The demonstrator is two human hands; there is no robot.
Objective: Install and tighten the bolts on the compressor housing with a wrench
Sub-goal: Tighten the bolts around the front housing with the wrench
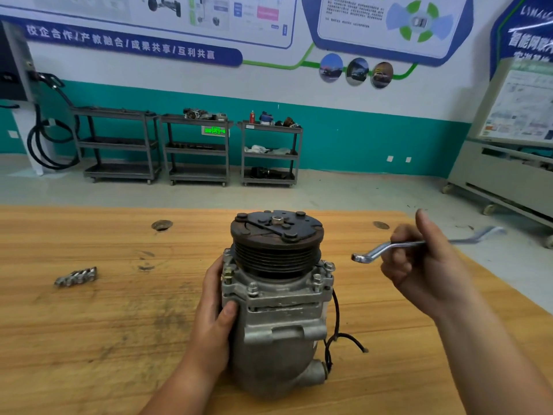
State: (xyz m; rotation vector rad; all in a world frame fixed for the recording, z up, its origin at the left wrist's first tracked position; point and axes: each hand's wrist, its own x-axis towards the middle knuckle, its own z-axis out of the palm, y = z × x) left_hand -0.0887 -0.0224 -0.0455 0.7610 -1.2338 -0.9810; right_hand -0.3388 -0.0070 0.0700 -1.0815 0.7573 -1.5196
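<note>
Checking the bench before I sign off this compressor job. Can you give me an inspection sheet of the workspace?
Surface: wooden table, scuffed and stained.
Job's things: compressor upright, pulley on top, bolts seated round its flange; wrench in the air to its right, touching no bolt.
Clutter: small heap of metal pieces on the table's left.
Grippers: left hand grips the compressor's side; right hand holds the wrench.
Cables: black wires trail from the compressor's right side onto the table.
Surroundings: three metal carts along the wall, posters above.
</note>
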